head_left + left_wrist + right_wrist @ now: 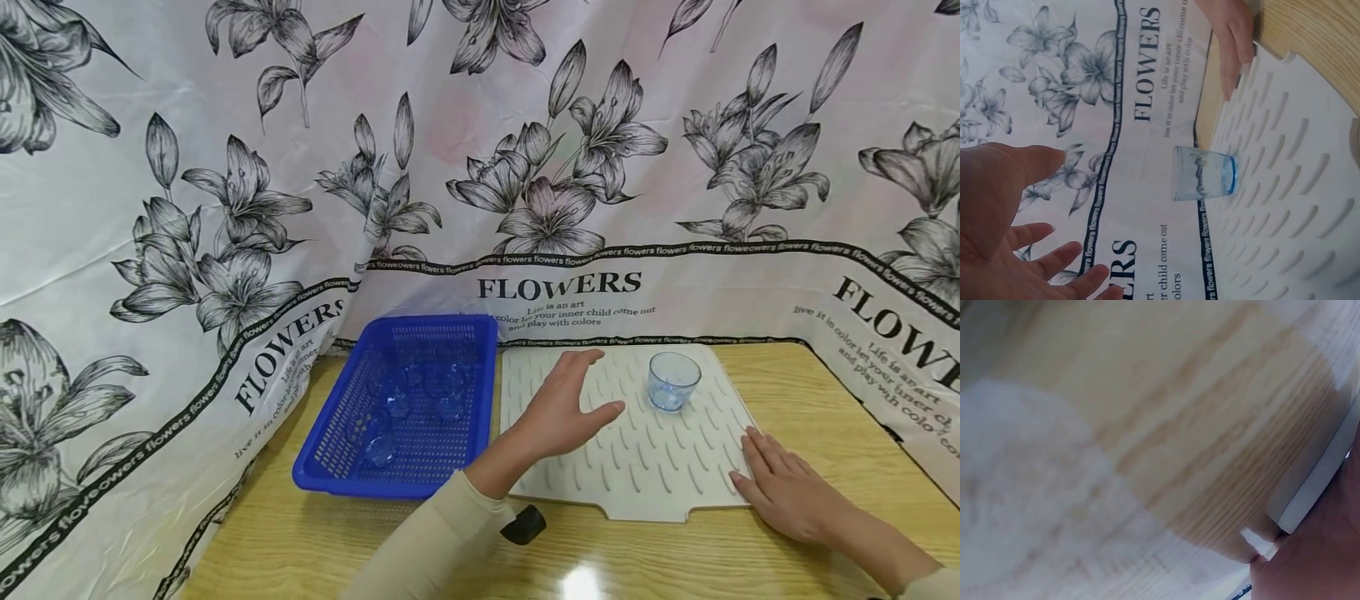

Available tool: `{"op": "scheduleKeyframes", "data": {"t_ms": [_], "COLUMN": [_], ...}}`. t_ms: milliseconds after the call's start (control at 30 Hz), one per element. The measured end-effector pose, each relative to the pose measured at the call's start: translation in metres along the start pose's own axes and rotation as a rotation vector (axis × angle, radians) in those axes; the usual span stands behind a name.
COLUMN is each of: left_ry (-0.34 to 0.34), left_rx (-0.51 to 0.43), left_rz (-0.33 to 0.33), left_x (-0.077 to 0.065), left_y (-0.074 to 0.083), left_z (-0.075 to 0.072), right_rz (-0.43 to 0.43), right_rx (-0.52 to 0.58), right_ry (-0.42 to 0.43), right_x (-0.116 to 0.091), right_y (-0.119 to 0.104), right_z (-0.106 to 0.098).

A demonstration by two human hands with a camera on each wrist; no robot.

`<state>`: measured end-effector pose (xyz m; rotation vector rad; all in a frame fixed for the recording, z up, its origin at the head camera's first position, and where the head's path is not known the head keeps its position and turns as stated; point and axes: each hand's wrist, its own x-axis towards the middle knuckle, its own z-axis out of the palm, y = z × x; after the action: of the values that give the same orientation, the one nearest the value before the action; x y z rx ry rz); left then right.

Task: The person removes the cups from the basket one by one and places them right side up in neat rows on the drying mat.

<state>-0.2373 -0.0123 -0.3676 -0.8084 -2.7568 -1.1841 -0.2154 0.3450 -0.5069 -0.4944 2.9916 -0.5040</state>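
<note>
A pale blue glass cup (673,383) stands upright on the white ridged draining mat (637,467), toward its back right. My left hand (564,408) hovers over the mat to the left of the cup, thumb and fingers spread apart with nothing between them. In the left wrist view the same cup (1204,173) shows beyond the spread fingers (1079,281). My right hand (797,492) lies flat at the right edge of the mat, its fingertips at that edge. The right wrist view shows part of that hand (1316,550) beside the mat's rim (1316,487).
A blue plastic basket (315,454) stands left of the mat and holds several clear blue glass cups (379,450). Behind the wooden table (337,550) hangs a white flowered curtain (420,300), which also runs along the left and right sides.
</note>
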Motion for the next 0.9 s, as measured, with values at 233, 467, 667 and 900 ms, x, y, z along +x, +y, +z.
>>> {"op": "scheduleKeyframes", "data": {"t_ms": [233, 467, 667, 900], "left_ry": [0.023, 0.048, 0.092, 0.143], "left_rx": [-0.002, -0.017, -0.032, -0.025], "left_rz": [-0.004, -0.026, -0.034, -0.039], "left_x": [-0.015, -0.028, -0.042, -0.056], "left_y": [-0.01, -0.02, -0.034, -0.05], "left_z": [-0.012, -0.023, -0.035, -0.046], "right_rz": [0.004, 0.009, 0.008, 0.01], "right_rx": [0.006, 0.003, 0.003, 0.001], "right_ry": [-0.005, -0.003, -0.003, -0.004], "right_x": [0.001, 0.001, 0.001, 0.0], "right_y": [0.004, 0.003, 0.001, 0.003], "right_z": [0.001, 0.0, 0.001, 0.002]}}
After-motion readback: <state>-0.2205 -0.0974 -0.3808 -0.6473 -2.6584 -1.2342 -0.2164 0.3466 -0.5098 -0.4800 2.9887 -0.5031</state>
